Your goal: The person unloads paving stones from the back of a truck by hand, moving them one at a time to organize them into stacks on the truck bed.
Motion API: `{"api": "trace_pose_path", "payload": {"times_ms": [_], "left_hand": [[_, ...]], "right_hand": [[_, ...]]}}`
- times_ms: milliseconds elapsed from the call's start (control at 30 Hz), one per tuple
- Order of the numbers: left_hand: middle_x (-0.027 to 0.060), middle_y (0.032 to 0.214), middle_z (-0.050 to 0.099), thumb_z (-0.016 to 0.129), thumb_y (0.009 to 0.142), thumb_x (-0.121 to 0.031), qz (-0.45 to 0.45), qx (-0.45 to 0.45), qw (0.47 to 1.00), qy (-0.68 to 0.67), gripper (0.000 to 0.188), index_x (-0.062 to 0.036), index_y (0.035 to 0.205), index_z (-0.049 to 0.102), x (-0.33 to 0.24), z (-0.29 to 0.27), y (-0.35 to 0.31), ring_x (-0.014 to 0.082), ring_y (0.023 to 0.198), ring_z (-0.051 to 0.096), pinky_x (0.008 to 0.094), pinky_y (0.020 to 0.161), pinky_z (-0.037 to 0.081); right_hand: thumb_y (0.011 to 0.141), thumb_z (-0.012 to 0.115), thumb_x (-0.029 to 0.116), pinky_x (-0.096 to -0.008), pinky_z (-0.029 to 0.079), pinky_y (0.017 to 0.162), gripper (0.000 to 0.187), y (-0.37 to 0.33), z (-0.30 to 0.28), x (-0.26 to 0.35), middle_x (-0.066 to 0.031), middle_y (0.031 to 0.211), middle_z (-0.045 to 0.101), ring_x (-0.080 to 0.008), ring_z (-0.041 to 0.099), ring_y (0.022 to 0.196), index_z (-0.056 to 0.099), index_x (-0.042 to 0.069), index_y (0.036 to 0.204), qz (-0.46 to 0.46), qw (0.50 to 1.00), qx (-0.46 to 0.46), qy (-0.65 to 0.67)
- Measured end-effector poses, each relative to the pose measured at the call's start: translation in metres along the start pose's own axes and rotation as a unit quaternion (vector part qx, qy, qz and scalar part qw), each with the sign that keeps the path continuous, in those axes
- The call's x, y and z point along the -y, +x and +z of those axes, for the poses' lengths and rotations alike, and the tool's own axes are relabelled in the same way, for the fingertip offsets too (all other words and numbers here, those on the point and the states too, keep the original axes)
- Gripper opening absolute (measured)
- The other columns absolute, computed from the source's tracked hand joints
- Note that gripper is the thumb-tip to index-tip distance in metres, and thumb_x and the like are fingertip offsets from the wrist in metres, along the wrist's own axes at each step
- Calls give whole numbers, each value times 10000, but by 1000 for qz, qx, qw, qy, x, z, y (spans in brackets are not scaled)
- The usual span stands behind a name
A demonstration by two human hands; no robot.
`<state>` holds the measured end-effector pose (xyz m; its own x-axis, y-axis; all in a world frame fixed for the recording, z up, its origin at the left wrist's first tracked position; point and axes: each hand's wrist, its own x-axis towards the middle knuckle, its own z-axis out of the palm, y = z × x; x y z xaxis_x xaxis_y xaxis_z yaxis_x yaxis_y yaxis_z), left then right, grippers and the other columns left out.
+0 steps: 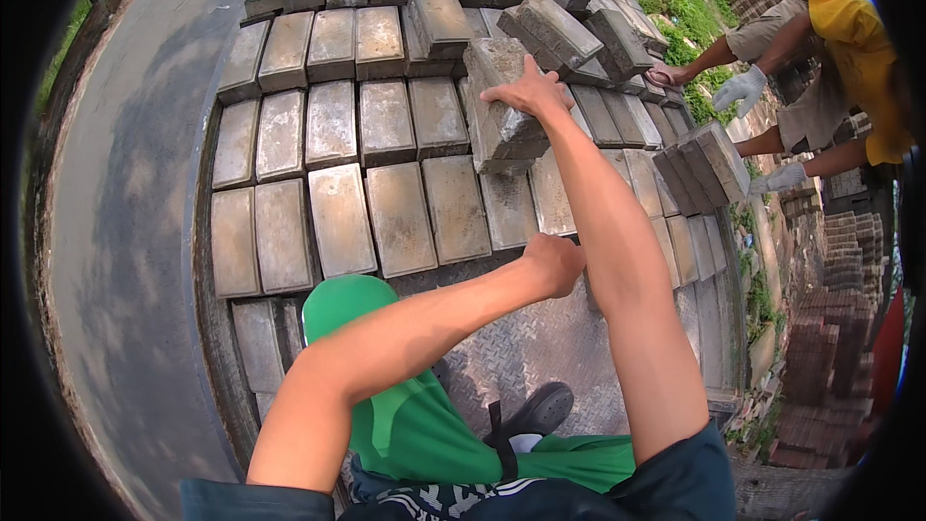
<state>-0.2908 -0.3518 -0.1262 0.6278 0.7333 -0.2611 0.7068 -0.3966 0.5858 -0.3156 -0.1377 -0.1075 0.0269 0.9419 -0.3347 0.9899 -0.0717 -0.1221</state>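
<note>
Rows of grey concrete paving blocks (333, 125) cover a truck-bed floor in front of me. My right hand (532, 94) reaches far out over them, thumb and fingers spread across a paving block (506, 130) and closed on its sides. That block stands tilted above the row, and its lower end hides the blocks behind. Nearer to me, my left hand (557, 265) is curled into a fist above the front row. Nothing shows in it, and its fingertips are turned out of sight.
At the right a co-worker in a yellow shirt (854, 63) and gloves holds several blocks (704, 169) at the bed's edge. Loose blocks (555, 29) lie crooked on the far rows. Bare metal floor (502, 347) surrounds my shoe (545, 412). A road (135, 183) runs along the left.
</note>
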Motion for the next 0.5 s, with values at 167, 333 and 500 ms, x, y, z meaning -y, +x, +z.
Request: {"api": "trace_pose_path", "payload": {"times_ms": [167, 333, 500], "left_hand": [[187, 1032, 719, 625, 874, -268, -56, -66, 995, -44, 311, -34, 1065, 700, 29, -40, -6, 372, 1003, 686, 481, 849, 539], [214, 1006, 716, 658, 854, -321, -84, -12, 995, 45, 362, 1, 1013, 703, 29, -44, -27, 359, 969, 698, 474, 834, 549], [207, 1008, 720, 663, 829, -328, -89, 70, 992, 63, 382, 8, 1004, 714, 10, -45, -35, 360, 958, 701, 463, 831, 550]], "right_hand": [[605, 800, 566, -575, 325, 1071, 1180, -8, 3, -6, -258, 1525, 331, -427, 378, 1388, 204, 257, 1576, 17, 1000, -11, -8], [578, 815, 550, -546, 342, 1071, 1186, -41, 12, -24, -268, 1516, 335, -439, 382, 1377, 235, 251, 1569, 1, 998, -36, 51], [545, 827, 538, -546, 343, 1080, 1202, -80, 19, -66, -266, 1493, 368, -433, 405, 1363, 258, 255, 1565, -9, 996, -74, 52]]}}
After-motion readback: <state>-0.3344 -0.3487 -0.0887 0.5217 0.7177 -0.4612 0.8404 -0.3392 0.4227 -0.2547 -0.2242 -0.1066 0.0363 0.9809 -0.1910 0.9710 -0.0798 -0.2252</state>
